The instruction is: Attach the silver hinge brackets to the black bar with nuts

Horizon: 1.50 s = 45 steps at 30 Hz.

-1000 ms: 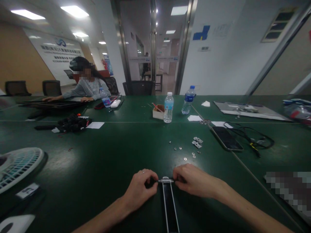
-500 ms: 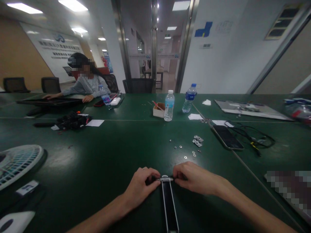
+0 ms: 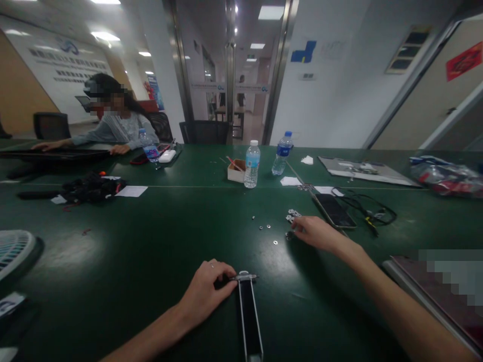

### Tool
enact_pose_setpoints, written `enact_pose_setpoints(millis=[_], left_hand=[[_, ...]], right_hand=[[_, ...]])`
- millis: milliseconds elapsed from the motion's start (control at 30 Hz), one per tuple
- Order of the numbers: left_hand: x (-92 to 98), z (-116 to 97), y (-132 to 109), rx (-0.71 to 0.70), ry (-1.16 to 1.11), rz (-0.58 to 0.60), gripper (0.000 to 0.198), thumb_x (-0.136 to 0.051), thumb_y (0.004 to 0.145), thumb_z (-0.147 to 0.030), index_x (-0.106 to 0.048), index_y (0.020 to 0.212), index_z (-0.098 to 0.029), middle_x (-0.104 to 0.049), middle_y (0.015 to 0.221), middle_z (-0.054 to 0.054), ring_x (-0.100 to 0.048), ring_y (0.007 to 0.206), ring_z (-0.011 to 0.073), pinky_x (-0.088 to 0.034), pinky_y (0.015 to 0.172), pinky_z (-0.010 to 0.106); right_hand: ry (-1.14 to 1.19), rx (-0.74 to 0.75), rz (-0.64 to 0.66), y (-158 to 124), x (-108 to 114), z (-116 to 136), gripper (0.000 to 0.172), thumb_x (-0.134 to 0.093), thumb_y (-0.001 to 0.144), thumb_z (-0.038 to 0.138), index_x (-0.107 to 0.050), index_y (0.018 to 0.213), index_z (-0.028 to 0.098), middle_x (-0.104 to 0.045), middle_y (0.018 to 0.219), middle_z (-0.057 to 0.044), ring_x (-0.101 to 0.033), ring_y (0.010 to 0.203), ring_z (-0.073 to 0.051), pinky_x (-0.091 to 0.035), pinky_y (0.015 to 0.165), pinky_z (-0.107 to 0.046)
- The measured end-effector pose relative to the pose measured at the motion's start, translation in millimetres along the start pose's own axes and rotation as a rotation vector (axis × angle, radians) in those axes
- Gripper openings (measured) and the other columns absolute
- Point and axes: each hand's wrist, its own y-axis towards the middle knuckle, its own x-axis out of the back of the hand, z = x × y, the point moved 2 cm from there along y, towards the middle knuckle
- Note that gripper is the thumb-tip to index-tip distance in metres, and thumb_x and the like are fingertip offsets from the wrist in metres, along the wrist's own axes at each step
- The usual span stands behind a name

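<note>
At lower centre, the pale-edged bar (image 3: 249,317) points up-frame, long axis leaning slightly left; left hand (image 3: 206,287) pinches its crosspiece (image 3: 246,276); right hand (image 3: 315,232): grip cannot be determined.

A narrow silver-edged frame (image 3: 257,317) lies flat, metal rod (image 3: 246,277) across its far end, small rings (image 3: 275,243) beyond.

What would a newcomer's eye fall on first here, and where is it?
The left hand, low centre, likely draws the eye first: it pinches one end of a rod at a frame's far end. The right hand is farther forward, beside washers. Beyond, a white-capped bottle and a blue-capped bottle stand on the green table.
</note>
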Motion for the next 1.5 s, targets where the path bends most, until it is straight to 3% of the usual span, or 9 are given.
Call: enact_pose_setpoints(millis=[300,867,1500], left_hand=[[-0.8,2.7,1.0,-0.046,0.001,-0.032,0.013,-0.059,0.083,-0.022,-0.068,0.093,-0.023,-0.063,0.08,0.0,-0.054,0.071,0.0174,-0.04,0.062,0.024],[2.9,-4.5,2.0,-0.036,0.028,-0.048,0.01,-0.059,0.081,-0.02,-0.066,0.086,-0.021,-0.065,0.081,0.0,-0.056,0.073,0.0181,-0.043,0.063,0.026],[2.9,-7.3,2.7,0.039,0.043,0.037,0.009,-0.058,0.083,-0.019,-0.064,0.089,-0.019,-0.062,0.085,0.0,-0.055,0.078,0.0174,-0.042,0.072,0.029]], right_hand=[[0.066,0.12,-0.015,4.4,-7.3,5.4,0.021,-0.054,0.082,0.02,-0.067,0.099,0.017,-0.067,0.089,-0.006,-0.062,0.082,-0.019,-0.044,0.072,-0.026],[0.068,0.096,0.011,5.6,-11.2,4.2,0.019,-0.052,0.084,0.023,-0.068,0.09,0.016,-0.068,0.09,-0.008,-0.063,0.083,-0.02,-0.045,0.074,-0.029],[0.008,0.005,0.04,6.7,-14.8,7.6,0.016,-0.054,0.081,0.024,-0.068,0.084,0.016,-0.069,0.087,-0.007,-0.064,0.08,-0.02,-0.043,0.067,-0.027]])
